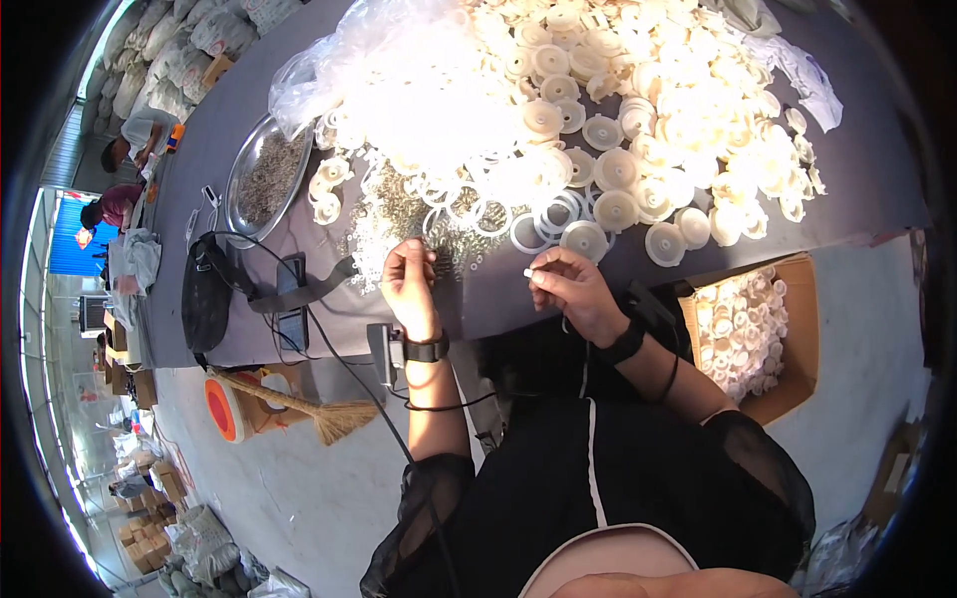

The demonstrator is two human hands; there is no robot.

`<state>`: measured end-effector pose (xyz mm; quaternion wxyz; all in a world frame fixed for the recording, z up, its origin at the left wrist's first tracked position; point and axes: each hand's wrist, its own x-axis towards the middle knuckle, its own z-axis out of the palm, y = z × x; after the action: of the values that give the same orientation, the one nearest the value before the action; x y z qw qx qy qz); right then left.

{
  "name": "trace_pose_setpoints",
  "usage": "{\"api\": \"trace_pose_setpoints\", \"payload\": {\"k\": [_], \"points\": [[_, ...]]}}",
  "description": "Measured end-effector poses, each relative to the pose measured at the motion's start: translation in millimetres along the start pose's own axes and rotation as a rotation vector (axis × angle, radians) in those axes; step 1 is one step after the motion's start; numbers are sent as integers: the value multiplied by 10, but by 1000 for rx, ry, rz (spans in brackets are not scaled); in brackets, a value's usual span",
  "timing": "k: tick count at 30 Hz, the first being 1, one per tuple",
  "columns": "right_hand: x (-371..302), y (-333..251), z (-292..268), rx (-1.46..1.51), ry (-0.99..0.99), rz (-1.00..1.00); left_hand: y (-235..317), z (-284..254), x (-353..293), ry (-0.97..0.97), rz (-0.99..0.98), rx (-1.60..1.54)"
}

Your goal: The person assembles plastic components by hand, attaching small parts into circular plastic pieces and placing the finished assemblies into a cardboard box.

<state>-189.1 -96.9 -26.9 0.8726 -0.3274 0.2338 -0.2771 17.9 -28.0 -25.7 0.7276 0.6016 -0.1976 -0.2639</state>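
Note:
Over the near edge of the table (339, 334), my left hand (409, 286) is closed with its fingertips pinched together. Whatever it holds, if anything, is hidden. Beside those fingers lies a heap of small metal springs (454, 254) mixed with tiny white rings. To its right, my right hand (576, 295) pinches a small white plastic piece (529, 273) between thumb and forefinger. The two hands are apart. Beyond them, larger white rings (490, 217) and a wide pile of cream plastic discs (616, 169) cover the table, partly washed out by glare.
Left on the table are a metal tray (232, 189) of small parts, a black pouch (204, 304), a phone (292, 327) and cables. A carton (803, 324) of white parts stands below right. Under the table edge lies a broom (344, 420). Two people work far left.

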Motion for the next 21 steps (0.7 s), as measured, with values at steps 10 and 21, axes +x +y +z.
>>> {"api": "trace_pose_setpoints", "payload": {"k": [10,21], "points": [[-11,52,15,-30,-2,-24,-15,22,-71,-14,632,678],[-28,110,-6,2,10,-35,-38,345,-285,-83,891,1054]]}}
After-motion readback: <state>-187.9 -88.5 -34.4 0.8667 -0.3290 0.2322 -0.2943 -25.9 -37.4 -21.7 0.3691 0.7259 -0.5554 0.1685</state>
